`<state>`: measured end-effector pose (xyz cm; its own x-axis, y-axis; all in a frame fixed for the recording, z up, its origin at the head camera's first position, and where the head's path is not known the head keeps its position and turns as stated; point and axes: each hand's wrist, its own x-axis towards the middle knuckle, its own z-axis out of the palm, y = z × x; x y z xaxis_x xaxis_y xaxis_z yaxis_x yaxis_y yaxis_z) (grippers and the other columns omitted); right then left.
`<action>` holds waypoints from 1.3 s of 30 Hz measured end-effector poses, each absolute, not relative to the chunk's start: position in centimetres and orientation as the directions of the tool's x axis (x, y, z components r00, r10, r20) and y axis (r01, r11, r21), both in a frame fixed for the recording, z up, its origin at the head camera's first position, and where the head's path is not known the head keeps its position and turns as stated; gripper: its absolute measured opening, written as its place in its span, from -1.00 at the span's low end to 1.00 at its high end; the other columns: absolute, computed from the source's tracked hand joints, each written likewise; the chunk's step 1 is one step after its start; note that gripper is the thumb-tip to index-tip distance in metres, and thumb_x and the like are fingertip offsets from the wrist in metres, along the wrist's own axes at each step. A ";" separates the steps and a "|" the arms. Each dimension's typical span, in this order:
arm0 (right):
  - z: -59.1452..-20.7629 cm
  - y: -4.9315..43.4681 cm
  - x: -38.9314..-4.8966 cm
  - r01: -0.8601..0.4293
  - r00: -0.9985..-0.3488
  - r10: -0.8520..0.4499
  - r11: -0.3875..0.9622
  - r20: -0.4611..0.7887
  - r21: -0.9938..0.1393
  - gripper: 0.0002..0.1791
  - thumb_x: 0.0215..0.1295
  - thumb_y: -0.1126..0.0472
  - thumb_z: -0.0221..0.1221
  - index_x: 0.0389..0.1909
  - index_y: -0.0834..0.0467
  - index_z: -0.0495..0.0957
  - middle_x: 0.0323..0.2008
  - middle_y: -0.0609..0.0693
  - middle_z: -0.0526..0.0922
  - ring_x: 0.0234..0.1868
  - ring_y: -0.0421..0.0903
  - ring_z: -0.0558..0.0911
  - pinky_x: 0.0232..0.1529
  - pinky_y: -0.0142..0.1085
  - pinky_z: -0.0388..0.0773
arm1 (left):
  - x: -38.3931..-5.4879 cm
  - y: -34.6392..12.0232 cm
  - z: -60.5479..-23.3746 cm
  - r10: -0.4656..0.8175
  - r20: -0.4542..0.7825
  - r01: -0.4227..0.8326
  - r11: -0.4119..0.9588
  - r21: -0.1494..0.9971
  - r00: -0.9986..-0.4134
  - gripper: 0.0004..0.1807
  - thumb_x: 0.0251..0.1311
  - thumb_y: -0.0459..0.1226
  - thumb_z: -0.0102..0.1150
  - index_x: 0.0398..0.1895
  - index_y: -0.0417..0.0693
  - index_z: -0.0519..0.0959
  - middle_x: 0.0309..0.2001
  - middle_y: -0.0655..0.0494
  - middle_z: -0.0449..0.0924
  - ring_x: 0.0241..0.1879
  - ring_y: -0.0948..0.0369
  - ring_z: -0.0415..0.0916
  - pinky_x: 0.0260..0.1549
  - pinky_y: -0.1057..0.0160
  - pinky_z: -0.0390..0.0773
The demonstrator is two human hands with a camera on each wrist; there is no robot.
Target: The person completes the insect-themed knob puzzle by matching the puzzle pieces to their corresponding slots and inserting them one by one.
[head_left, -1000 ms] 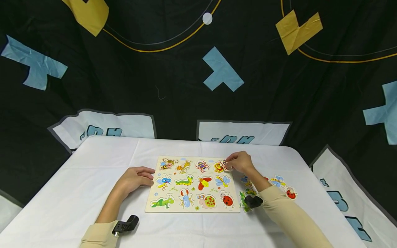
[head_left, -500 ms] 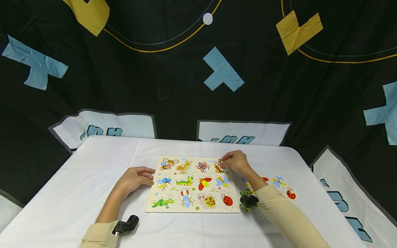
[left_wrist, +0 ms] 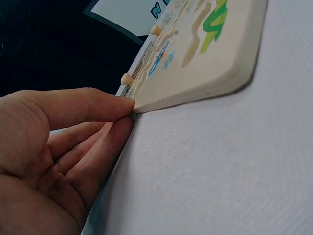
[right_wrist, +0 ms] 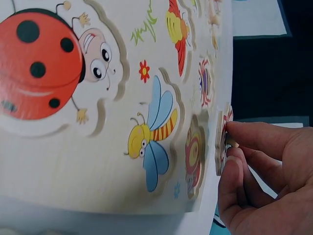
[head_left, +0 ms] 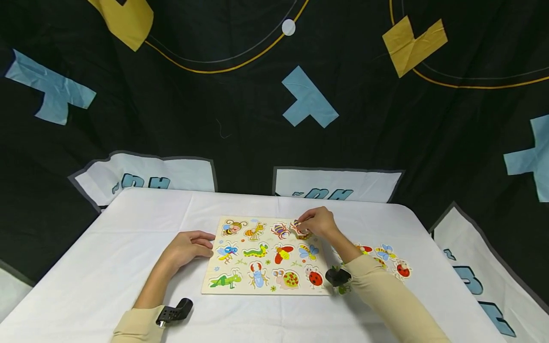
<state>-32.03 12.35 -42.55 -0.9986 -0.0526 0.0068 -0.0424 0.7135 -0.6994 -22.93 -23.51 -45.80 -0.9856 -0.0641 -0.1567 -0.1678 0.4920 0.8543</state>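
Note:
In the head view my right hand pinches a spider puzzle piece by its small knob between thumb and fingertips. The right wrist view shows the piece tilted on edge, close over the insect puzzle board. It overlaps the top-right recess, right of the printed spider. My left hand lies at the board's left edge with fingers extended. In the left wrist view its thumb and a fingertip meet at the board's edge.
Several loose insect pieces lie right of the board, among them a ladybug piece and a blue-winged piece; my right forearm partly hides others. A white cloth covers the table. Behind it hangs a black curtain.
My right hand has moved left along the board's top row, carrying the spider piece from the right edge toward the printed spider. My left hand stays where it was.

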 end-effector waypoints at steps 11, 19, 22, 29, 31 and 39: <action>-42.5 10.8 -32.0 -0.073 -0.996 -0.089 0.705 0.014 -0.705 -0.91 0.00 0.24 0.47 -0.42 0.11 0.80 -0.44 -0.05 0.78 -0.36 -0.14 0.59 -0.38 -0.35 0.45 | -22.8 -23.3 -45.6 -0.062 -0.148 -0.160 0.443 0.882 -0.987 -0.43 -0.09 -0.41 0.47 0.11 -0.27 0.63 -0.29 0.06 0.74 -0.30 0.25 0.59 -0.28 0.32 0.54; -42.6 9.5 -32.1 -0.098 -0.993 -0.117 0.706 0.021 -0.701 -0.90 0.00 0.24 0.47 -0.41 0.11 0.80 -0.42 -0.06 0.79 -0.37 -0.14 0.59 -0.36 -0.35 0.44 | -22.8 -23.4 -45.6 -0.066 -0.150 -0.163 0.442 0.882 -0.987 -0.44 -0.09 -0.42 0.47 0.10 -0.27 0.63 -0.31 0.07 0.74 -0.31 0.26 0.59 -0.28 0.33 0.54; -42.6 9.1 -32.1 -0.106 -0.992 -0.122 0.704 0.026 -0.702 -0.90 -0.01 0.25 0.47 -0.41 0.11 0.80 -0.44 -0.06 0.78 -0.37 -0.14 0.58 -0.38 -0.35 0.43 | -22.9 -23.5 -45.7 -0.062 -0.146 -0.158 0.442 0.883 -0.987 -0.43 -0.09 -0.41 0.47 0.11 -0.28 0.63 -0.32 0.07 0.74 -0.31 0.26 0.59 -0.29 0.33 0.54; -42.8 8.6 -32.3 -0.088 -0.993 -0.117 0.704 0.007 -0.705 -0.90 0.02 0.24 0.48 -0.40 0.11 0.80 -0.44 -0.07 0.77 -0.34 -0.13 0.57 -0.36 -0.35 0.42 | -22.9 -23.3 -45.6 -0.062 -0.146 -0.159 0.441 0.883 -0.987 -0.44 -0.09 -0.41 0.47 0.10 -0.27 0.63 -0.32 0.07 0.74 -0.31 0.26 0.59 -0.29 0.33 0.54; -42.9 8.5 -32.4 -0.079 -0.994 -0.113 0.702 -0.001 -0.708 -0.91 0.02 0.24 0.49 -0.42 0.10 0.80 -0.45 -0.08 0.76 -0.34 -0.13 0.57 -0.37 -0.36 0.42 | -22.9 -23.3 -45.6 -0.062 -0.149 -0.161 0.439 0.884 -0.987 -0.43 -0.09 -0.42 0.47 0.11 -0.28 0.63 -0.32 0.07 0.74 -0.31 0.26 0.59 -0.29 0.33 0.54; -43.4 8.0 -32.4 -0.082 -0.993 -0.120 0.698 -0.004 -0.712 -0.90 0.00 0.24 0.49 -0.42 0.12 0.79 -0.46 -0.07 0.75 -0.32 -0.13 0.57 -0.39 -0.36 0.42 | -22.9 -23.5 -45.6 -0.061 -0.153 -0.164 0.444 0.881 -0.986 -0.43 -0.08 -0.40 0.46 0.12 -0.26 0.62 -0.34 0.10 0.73 -0.31 0.27 0.58 -0.30 0.34 0.53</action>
<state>-32.40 7.99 -43.38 -0.9928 -0.1201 -0.0038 -0.0817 0.6979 -0.7115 -22.93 -23.49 -45.64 -0.9863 -0.0615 -0.1529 -0.1642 0.4444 0.8807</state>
